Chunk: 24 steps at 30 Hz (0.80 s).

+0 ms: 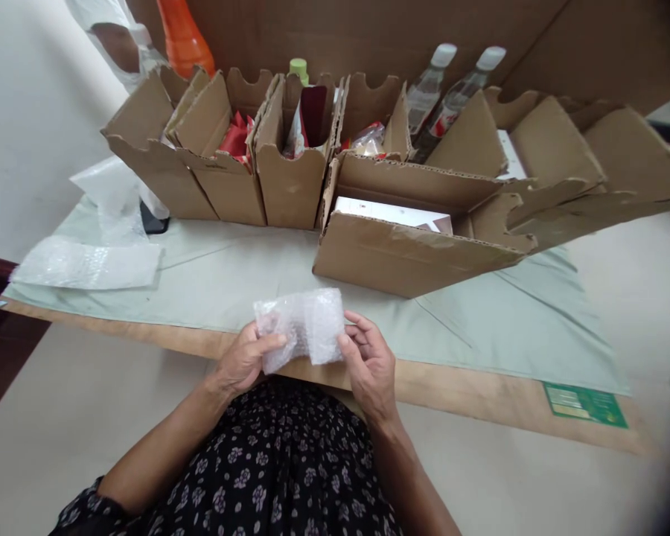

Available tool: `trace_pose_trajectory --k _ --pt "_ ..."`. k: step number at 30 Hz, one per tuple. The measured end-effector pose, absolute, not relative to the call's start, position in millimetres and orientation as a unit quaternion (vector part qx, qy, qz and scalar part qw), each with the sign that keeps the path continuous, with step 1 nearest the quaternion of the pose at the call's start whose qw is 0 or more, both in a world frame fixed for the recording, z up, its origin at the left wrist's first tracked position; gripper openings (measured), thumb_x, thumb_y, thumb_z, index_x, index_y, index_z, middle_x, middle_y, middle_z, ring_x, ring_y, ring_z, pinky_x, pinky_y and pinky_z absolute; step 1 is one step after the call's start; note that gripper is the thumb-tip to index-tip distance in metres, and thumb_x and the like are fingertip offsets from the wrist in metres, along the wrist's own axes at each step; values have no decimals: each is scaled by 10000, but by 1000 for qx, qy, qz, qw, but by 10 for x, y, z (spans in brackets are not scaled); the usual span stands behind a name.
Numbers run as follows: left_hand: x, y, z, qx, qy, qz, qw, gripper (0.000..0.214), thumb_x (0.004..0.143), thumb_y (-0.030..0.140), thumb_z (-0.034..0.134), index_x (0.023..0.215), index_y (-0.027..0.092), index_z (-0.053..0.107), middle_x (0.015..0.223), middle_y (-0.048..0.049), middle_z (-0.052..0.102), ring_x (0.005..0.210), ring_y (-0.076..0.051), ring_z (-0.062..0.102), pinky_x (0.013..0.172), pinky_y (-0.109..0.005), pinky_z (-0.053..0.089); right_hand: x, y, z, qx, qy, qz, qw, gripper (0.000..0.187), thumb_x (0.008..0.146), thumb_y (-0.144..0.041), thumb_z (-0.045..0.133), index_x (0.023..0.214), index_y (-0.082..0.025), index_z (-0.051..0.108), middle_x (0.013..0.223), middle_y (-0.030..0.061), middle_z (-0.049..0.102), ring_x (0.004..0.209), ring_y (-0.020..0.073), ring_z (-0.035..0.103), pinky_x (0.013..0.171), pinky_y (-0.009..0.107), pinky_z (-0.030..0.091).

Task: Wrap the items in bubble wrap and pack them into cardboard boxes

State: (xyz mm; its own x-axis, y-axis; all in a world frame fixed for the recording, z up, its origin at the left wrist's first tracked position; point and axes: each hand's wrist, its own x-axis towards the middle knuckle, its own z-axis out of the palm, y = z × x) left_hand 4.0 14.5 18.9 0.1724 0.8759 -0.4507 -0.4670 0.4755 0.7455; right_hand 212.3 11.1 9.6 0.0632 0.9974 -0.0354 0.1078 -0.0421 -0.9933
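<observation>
Held between both hands over the table's front edge is a piece of bubble wrap (301, 324), clear and whitish, with a fold on its right half. My left hand (247, 359) grips its left end, thumb on top and fingers behind. At the right edge, my right hand (371, 366) pinches the wrap between thumb and fingers. Whether anything lies inside the wrap I cannot tell. Just beyond stands a cardboard holder (407, 257) with a flat white box (388, 214) inside.
More bubble wrap (89, 264) lies at the table's left, near a dark phone-like object (154, 218). Along the back stand several cardboard holders, one with a red packet (237, 139). Behind them are two clear bottles (432, 85) and an orange bottle (184, 37). A green card (586, 404) sits front right.
</observation>
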Motion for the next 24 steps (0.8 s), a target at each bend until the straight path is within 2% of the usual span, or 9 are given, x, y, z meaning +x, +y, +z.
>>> trace_pose_trajectory --k 3,6,9,11,15,17,20,22,24 --pt "57 170 183 218 452 458 734 413 664 368 939 1011 192 800 942 -61 811 850 -223 757 821 -313 587 2249 82 44 -586 -503 431 466 376 972 -441 622 1276 -224 667 1086 90 775 932 215 733 836 388 613" --pt "43 163 181 257 449 456 724 388 715 379 916 1047 208 810 1002 -63 813 912 -229 754 849 -307 584 2342 -25 89 -609 -539 344 469 326 986 -424 607 1231 -234 705 1244 112 743 1107 254 704 981 461 578" --pt "25 126 170 304 450 430 722 422 720 398 916 1085 213 811 1027 -70 809 937 -243 745 847 -311 577 2337 -98 179 -572 -604 336 442 500 918 -468 702 1366 -249 661 1409 117 684 1306 317 628 1119 529 503" --pt "16 98 171 321 428 395 747 472 682 435 929 1080 207 815 982 -79 807 918 -269 746 785 -317 572 2305 -82 211 -576 -603 362 417 648 846 -487 780 1427 -246 624 1452 121 666 1332 337 617 1133 529 496" --pt "-4 96 205 323 405 367 773 526 590 499 958 1006 205 825 878 -87 795 839 -293 749 702 -332 565 2328 7 165 -619 -493 401 461 320 925 -482 685 1098 -223 757 1051 72 804 954 247 738 884 401 603" --pt "-3 135 214 296 434 378 762 476 591 541 956 893 199 820 790 -80 778 721 -255 728 665 -332 568 2390 11 110 -624 -457 399 493 294 935 -493 672 956 -216 766 898 48 787 845 219 717 808 365 599" --pt "31 226 210 249 475 399 744 441 614 573 945 768 187 797 709 -64 752 605 -199 677 620 -317 564 2493 -35 21 -629 -421 391 524 289 930 -480 690 1031 -228 788 975 52 798 925 231 724 897 406 591" --pt "65 289 216 227 497 427 720 440 602 562 956 779 189 803 743 -57 766 638 -194 690 646 -306 574 2560 -69 -16 -608 -404 394 558 260 923 -449 702 1075 -263 803 1102 57 803 1057 253 730 1008 465 565" --pt "89 344 239 220 519 452 692 453 606 561 954 808 182 811 803 -63 789 716 -207 720 705 -306 589 2641 -89 -17 -563 -401 409 596 172 888 -416 743 994 -306 820 1238 46 781 1201 276 701 1081 513 529"
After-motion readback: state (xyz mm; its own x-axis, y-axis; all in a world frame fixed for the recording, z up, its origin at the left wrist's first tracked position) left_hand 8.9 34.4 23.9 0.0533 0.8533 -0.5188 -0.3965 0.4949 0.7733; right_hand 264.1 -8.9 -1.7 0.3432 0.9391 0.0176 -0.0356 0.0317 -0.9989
